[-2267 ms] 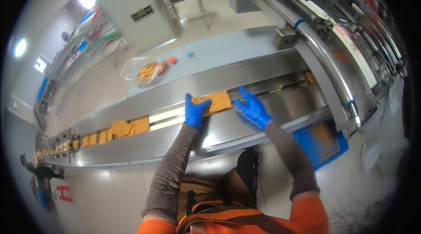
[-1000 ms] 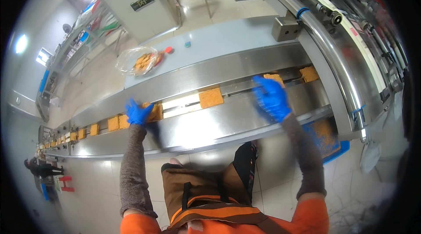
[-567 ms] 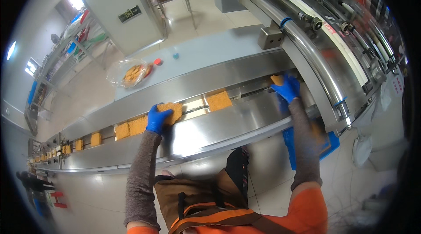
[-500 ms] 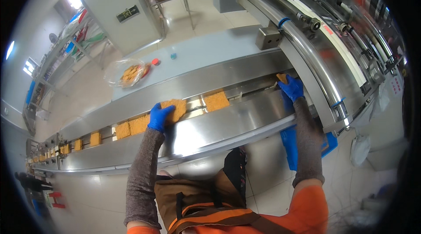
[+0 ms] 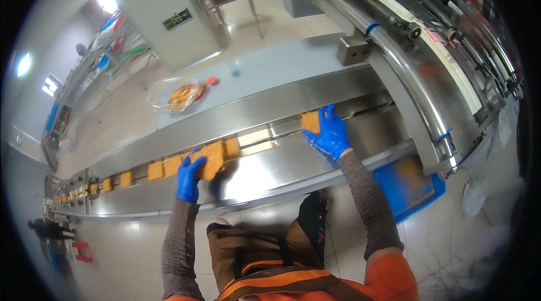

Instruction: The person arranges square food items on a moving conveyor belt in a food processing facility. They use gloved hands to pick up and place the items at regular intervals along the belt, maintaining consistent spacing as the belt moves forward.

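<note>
My gloved left hand [image 5: 189, 180] grips an uneven, orange-brown crumbly slab [image 5: 209, 161], raised over the near rim of a long stainless conveyor [image 5: 293, 91]. Just behind that slab, another piece [image 5: 231, 147] lies in the channel. Farther left runs a row of several squarish pieces [image 5: 155, 171]. To the right, my gloved right hand [image 5: 331, 134] has thumb and fingers around a square orange piece [image 5: 309, 120] in the channel; the fingers partly hide it.
A steel machine with rollers [image 5: 408, 92] crosses the conveyor's right end. Behind, a grey table holds bagged pieces [image 5: 180, 97] and a red cap [image 5: 212, 80]. Below right sits a blue tray [image 5: 397, 208]. A person [image 5: 48, 228] stands far left near a red stool [image 5: 83, 251].
My right hand has moved left along the channel from beside the machine, with a piece. My left hand has shifted toward me and slightly left, carrying its slab off the piece behind it.
</note>
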The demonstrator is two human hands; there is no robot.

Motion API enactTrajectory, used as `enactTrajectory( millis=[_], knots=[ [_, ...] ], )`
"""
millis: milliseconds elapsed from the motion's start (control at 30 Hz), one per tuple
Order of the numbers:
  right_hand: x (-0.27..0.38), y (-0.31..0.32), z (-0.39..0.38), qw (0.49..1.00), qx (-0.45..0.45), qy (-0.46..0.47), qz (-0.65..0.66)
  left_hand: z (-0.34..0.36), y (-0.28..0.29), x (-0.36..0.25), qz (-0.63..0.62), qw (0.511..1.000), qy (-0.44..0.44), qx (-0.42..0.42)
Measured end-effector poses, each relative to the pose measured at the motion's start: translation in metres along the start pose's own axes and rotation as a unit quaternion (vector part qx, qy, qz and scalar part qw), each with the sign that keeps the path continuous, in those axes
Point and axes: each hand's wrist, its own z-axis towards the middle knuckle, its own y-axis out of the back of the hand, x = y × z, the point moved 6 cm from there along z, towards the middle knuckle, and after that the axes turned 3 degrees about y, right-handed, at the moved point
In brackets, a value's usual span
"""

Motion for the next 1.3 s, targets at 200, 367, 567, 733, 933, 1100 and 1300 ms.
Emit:
enactTrajectory(
  millis=[200,367,567,733,933,1100,1300],
  knots=[
    [-0.055,0.005,0.005,0.996,0.061,-0.061,0.022,-0.011,0.148,0.035,0.222,0.958,-0.078,-0.164],
    [0.025,0.023,0.006,0.978,-0.155,0.123,0.068,-0.011,0.142,-0.010,0.540,0.781,-0.216,-0.229],
    [0.086,-0.057,0.034,0.988,0.151,0.024,0.034,0.068,0.109,-0.032,0.654,0.733,0.042,-0.182],
    [0.096,-0.070,0.040,0.983,0.163,0.011,-0.078,0.138,0.106,0.038,0.522,0.849,0.052,-0.060],
    [0.001,-0.053,0.030,0.933,-0.026,-0.099,0.344,0.138,0.045,0.050,0.332,0.942,0.045,0.037],
    [-0.053,0.076,0.034,0.971,0.004,0.014,0.237,0.098,-0.017,0.007,0.157,0.987,0.029,0.015],
    [-0.056,0.102,0.002,0.945,0.096,-0.004,0.312,0.054,-0.079,-0.029,0.017,0.998,0.011,0.053]
  ],
)
